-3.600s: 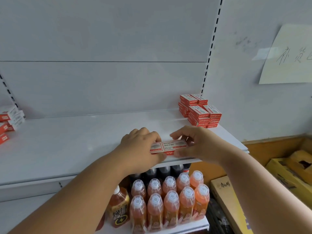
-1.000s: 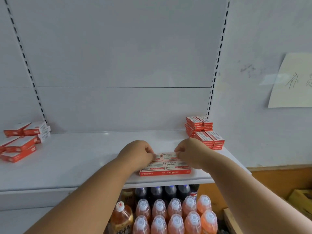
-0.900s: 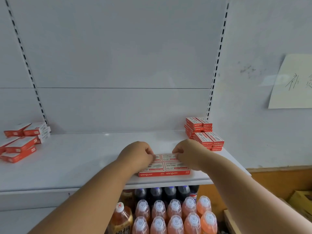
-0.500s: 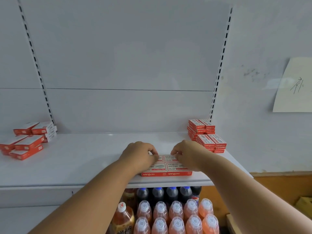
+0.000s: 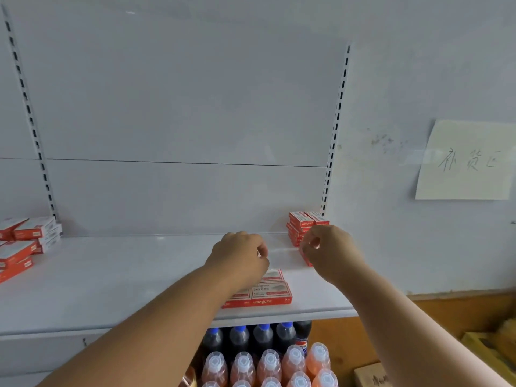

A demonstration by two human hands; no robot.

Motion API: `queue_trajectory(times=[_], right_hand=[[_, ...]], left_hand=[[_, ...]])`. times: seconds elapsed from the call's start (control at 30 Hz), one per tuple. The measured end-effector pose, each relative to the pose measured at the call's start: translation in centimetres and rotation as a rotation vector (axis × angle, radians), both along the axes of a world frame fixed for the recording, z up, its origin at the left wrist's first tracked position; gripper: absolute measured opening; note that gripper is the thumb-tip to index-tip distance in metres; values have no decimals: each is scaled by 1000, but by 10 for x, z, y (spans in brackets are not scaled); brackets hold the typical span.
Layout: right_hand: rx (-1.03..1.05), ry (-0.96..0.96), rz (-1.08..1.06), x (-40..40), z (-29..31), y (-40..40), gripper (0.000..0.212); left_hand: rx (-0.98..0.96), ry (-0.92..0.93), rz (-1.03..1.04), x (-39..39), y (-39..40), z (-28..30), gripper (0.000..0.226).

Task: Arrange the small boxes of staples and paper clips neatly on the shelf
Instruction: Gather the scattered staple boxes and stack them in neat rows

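Two rows of orange-capped drink bottles (image 5: 268, 364) stand nearest us, below the white metal shelf (image 5: 111, 280) that carries the work. At the front edge of that shelf, right of its middle, lies a flat block of small red-and-white cardboard staple boxes (image 5: 268, 291), set square to the edge and partly hidden by our left wrist. Above it our left hand (image 5: 240, 258) and right hand (image 5: 332, 255) are raised clear of the boxes, fingers loosely curled and holding nothing that we can see. Farther back, in the right rear corner of the shelf, a taller stack of the same red boxes (image 5: 303, 223) stands against the white back panel (image 5: 181, 121), and at the left end looser red-and-white boxes (image 5: 25, 244) lie at mixed angles. We judge the front block placed and the hands released, so the step in hand is the reach for more stock. Next we would fetch boxes from the untidy left group and set them flush beside the block, edges matched.
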State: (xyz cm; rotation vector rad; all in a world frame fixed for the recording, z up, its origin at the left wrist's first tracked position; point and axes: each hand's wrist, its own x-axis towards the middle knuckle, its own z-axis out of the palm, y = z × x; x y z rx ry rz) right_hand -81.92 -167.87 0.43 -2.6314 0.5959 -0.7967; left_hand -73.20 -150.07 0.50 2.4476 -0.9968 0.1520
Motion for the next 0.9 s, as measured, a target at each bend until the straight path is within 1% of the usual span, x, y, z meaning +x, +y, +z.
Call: queue_trajectory(times=[0.07,0.13,0.2,0.27,0.33,0.4,0.53,0.6,0.67,0.73,0.77,0.83,0.9], right_hand=[[4,-38,-20,-2,2,-19,7],[34,-48,-38,-2,1,-40,8],[78,-14,-64,-3,-2,-61,18],[91,87,-93,-4,-8,-80,31],[108,175,-74,-1,-14,-94,40],[192,195,-17,2,-19,-102,43],[393,162,67,5,-25,-117,49],[483,132,109,4,-25,-123,48],[533,74,155,3,-24,-127,40],[649,-33,211,2,-22,-127,27],[746,-90,242,1,-21,-127,22],[955,-193,319,-2,-17,-125,16],[1122,-266,419,-4,-12,-122,13]], left_hand=[[-29,45,-29,-6,-16,3,16],[-46,71,-22,-9,-35,4,16],[-52,97,0,-11,-57,5,15],[-29,97,18,-13,-81,6,13],[35,91,73,-13,-106,9,23],[110,94,152,-10,-126,10,40],[241,162,276,-6,-145,6,45],[246,219,318,-7,-145,6,44],[218,245,358,-9,-143,8,39],[108,247,389,-14,-139,10,28],[5,264,397,-16,-137,9,21],[-259,348,385,-21,-132,8,10],[-538,475,338,-27,-128,8,7]])
